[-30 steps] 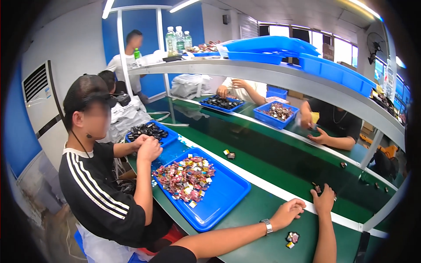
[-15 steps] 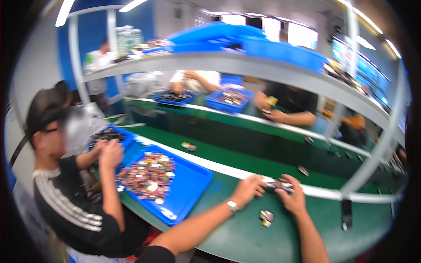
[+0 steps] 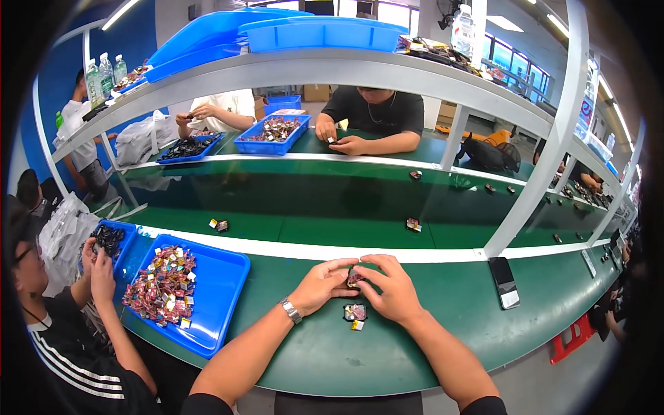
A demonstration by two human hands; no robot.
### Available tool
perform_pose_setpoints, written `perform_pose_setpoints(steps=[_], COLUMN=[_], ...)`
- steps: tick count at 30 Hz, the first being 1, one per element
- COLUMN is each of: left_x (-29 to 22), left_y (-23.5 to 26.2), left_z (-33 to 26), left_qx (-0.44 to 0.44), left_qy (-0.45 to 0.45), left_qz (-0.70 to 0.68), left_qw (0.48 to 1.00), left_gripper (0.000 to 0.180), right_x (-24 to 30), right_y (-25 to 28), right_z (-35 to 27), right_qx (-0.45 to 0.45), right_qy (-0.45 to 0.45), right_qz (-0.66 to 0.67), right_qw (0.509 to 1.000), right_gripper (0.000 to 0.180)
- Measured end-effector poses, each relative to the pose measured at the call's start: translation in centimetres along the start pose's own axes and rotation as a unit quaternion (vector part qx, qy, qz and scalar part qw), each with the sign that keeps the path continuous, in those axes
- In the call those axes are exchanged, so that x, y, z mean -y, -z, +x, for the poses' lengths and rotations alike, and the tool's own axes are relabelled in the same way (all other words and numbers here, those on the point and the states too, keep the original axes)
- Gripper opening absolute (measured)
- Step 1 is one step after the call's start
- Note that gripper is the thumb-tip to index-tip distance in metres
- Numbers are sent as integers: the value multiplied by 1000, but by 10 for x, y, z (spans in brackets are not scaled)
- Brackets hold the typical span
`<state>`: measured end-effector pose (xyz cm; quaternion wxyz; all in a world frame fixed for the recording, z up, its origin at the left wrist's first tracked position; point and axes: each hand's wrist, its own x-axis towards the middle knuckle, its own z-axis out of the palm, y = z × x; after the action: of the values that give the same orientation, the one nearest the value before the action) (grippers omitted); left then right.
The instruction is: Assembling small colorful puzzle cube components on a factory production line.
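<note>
A small dark part with a reddish circuit board [image 3: 355, 278] is held between both hands above the green bench. My left hand [image 3: 319, 286], with a metal watch on its wrist, is closed on the part's left side. My right hand [image 3: 393, 289] grips it from the right with thumb and fingers, which hide much of it. Just below the hands, a similar small circuit board [image 3: 355, 312] in a dark shell lies on the bench, a yellow-and-silver piece [image 3: 357, 325] at its lower edge.
A blue tray [image 3: 223, 294] piled with small circuit boards [image 3: 160, 287] stands left, beside a co-worker handling black parts. A black phone [image 3: 504, 282] lies right. Beyond a white rail [image 3: 297, 250] runs a green belt [image 3: 332, 232] with scattered boards. A shelf [image 3: 304, 67] with upright posts crosses above.
The view has swung right and sharpened, so the tray sits farther left. My hands have come closer together around the part and nearer to the board lying on the bench.
</note>
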<state>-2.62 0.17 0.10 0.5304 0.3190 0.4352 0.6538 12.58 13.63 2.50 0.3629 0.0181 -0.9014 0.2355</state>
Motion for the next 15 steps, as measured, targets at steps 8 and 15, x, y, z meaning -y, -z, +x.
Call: perform_pose_setpoints(steps=[8, 15], left_x=[7, 10], left_y=[-1, 2], left_z=[1, 3], left_qx=[-44, -41], left_qy=[-26, -19], left_qz=[35, 19], left_qw=[998, 999], left_gripper=[31, 31], right_x=[-2, -6], right_y=[-2, -3], right_z=[5, 2], right_qx=[50, 55], right_qy=[27, -18], right_qz=[-47, -17], right_qw=[997, 998], right_gripper=[17, 11])
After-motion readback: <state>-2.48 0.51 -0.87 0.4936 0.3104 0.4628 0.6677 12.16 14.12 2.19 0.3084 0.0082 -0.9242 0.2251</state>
